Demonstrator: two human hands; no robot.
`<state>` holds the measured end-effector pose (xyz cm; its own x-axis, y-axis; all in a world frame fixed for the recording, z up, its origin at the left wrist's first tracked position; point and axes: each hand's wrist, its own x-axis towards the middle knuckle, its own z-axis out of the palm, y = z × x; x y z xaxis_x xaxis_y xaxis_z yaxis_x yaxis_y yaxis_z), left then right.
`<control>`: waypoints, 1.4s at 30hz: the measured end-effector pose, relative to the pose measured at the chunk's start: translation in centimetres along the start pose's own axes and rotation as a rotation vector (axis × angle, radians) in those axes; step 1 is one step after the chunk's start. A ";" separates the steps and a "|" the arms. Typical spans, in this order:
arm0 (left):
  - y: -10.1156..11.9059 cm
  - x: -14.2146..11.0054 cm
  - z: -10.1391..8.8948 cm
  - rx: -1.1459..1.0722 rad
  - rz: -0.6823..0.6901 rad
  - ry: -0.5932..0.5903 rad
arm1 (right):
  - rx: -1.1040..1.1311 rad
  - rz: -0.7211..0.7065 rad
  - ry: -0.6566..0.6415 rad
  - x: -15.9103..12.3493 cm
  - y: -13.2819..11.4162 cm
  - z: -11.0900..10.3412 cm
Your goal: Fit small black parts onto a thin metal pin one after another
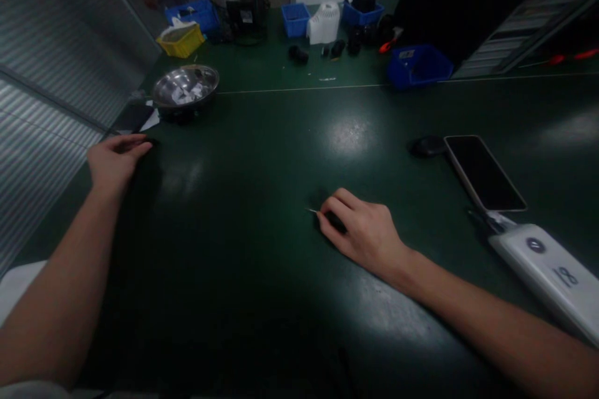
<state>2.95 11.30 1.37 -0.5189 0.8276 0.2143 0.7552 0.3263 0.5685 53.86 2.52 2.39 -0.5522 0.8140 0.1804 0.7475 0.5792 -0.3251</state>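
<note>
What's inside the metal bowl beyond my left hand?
The metal bowl holds several white scraps, bunched together; the blur hides what they are made of. They cover part of the bottom, so anything beneath them cannot be seen.

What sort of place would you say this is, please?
It looks like a workshop or small assembly area, though I can't be certain: there is a broad green worktop, a yellow bin and an open blue bin on it, and a white slotted casing near small dark parts.
</note>
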 end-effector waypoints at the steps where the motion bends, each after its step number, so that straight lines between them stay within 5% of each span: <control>1: -0.3 0.0 0.1 -0.005 0.008 0.013 | 0.004 -0.001 -0.004 0.0 0.0 0.0; 18: 0.3 -0.3 0.0 0.313 0.369 0.074 | 0.034 0.001 0.003 0.1 0.0 -0.1; 26: 1.3 -0.9 0.0 0.473 0.413 0.004 | 0.035 0.000 -0.004 0.2 0.0 -0.1; 42: 1.7 -1.7 0.1 0.496 0.349 0.053 | 0.038 0.008 -0.011 0.1 0.0 -0.1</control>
<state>5.17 10.54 1.89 -0.2168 0.9041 0.3682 0.9742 0.2245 0.0223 53.87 2.64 2.50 -0.5503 0.8179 0.1678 0.7375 0.5704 -0.3615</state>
